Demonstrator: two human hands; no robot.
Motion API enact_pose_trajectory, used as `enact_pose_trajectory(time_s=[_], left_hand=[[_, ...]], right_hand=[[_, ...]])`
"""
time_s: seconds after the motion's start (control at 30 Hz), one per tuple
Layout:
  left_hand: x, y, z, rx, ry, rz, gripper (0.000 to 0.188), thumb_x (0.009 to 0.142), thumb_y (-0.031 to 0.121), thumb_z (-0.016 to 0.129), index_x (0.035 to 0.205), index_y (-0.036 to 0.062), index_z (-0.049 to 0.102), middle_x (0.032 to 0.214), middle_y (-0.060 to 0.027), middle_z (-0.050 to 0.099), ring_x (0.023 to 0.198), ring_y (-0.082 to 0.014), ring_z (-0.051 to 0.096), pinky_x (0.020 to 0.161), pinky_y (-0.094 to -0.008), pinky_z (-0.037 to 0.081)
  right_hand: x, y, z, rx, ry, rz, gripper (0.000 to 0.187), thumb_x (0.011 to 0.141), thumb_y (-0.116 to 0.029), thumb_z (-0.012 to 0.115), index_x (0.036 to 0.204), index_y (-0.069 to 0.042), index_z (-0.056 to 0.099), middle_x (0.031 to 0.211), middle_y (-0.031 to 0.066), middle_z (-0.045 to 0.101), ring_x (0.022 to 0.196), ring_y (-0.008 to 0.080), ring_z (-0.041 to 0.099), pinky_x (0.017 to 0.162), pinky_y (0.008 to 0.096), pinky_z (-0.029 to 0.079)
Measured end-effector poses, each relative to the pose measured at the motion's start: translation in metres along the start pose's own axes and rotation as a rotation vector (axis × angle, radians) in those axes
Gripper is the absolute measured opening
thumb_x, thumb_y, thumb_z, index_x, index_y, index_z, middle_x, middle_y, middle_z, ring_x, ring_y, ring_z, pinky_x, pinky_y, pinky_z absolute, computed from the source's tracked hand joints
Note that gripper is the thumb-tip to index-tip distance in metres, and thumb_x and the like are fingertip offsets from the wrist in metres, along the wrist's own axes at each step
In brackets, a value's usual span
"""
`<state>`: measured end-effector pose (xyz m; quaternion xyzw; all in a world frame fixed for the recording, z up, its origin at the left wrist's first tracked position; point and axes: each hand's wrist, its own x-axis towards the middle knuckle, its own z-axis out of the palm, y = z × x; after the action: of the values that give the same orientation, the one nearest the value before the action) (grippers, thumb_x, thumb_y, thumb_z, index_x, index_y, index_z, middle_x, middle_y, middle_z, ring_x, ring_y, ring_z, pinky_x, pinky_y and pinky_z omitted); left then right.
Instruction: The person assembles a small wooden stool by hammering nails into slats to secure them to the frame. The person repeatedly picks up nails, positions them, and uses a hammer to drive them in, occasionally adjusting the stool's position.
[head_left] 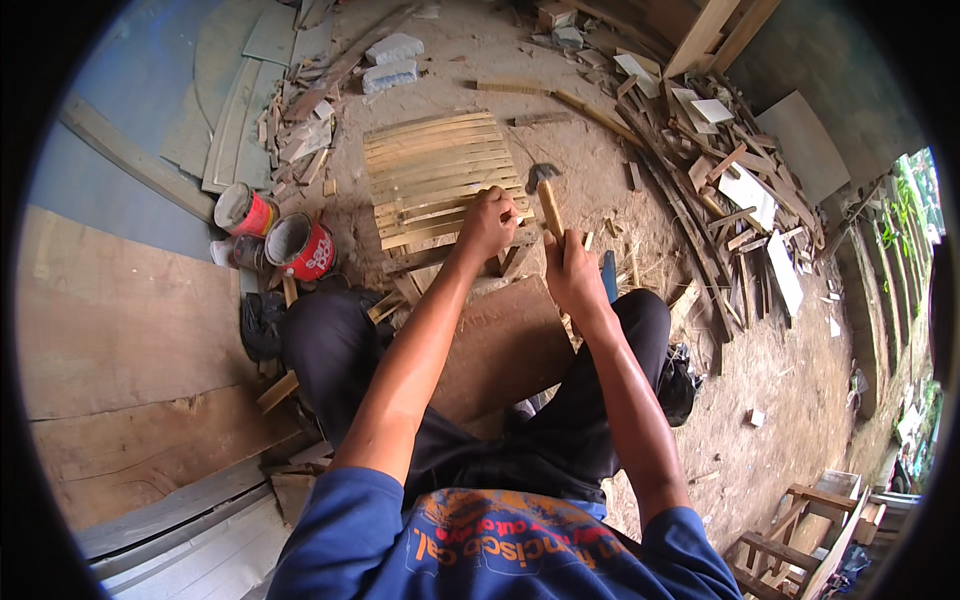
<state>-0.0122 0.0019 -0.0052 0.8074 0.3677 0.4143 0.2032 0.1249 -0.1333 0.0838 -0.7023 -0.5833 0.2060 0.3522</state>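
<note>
At upper centre, I'm gripping a hammer (551, 208) with the right hand (574, 270) beside the slatted panel (430, 160); the left hand (488, 222) is curling above it, possibly pinching something, I can't tell. I'm probably nailing, next needing careful aim.

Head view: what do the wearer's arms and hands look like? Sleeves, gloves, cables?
Left hand and right hand ungloved; no wristwear or cables visible. Forearms bare. Sleeves short, navy blue, no markings visible.
</note>
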Motion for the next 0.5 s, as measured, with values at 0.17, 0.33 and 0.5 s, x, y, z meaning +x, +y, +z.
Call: enact_pose_trajectory(time_s=[0.17,0.33,0.5], left_hand=[[-0.002,0.001,0.000,-0.050,0.042,-0.032,0.015,0.070,0.002,0.077,0.082,0.0018,0.069,0.098,-0.0133,0.068,0.095,-0.0309,0.066,0.086,-0.0380,0.053],[-0.011,0.005,0.000,-0.045,0.031,-0.058,0.015,0.072,0.004,0.077,0.087,0.0020,0.071,0.102,-0.0138,0.069,0.099,-0.0314,0.066,0.088,-0.0372,0.053],[-0.012,0.008,0.000,-0.019,0.048,-0.029,0.016,0.072,0.004,0.077,0.086,0.0014,0.071,0.099,-0.0134,0.068,0.096,-0.0319,0.066,0.087,-0.0382,0.053]], right_hand=[[-0.008,0.014,0.006,-0.033,-0.008,0.068,0.028,0.100,-0.025,0.052,0.096,0.003,0.048,0.076,0.0348,0.061,0.079,0.0566,0.057,0.065,0.0614,0.043],[-0.014,0.017,0.005,0.014,-0.021,0.046,0.029,0.100,-0.027,0.053,0.096,0.002,0.049,0.074,0.0345,0.060,0.077,0.0559,0.057,0.066,0.0609,0.043],[-0.014,0.018,0.004,-0.002,-0.033,0.075,0.031,0.100,-0.028,0.053,0.096,0.002,0.049,0.075,0.0348,0.061,0.079,0.0562,0.057,0.066,0.0604,0.044]])
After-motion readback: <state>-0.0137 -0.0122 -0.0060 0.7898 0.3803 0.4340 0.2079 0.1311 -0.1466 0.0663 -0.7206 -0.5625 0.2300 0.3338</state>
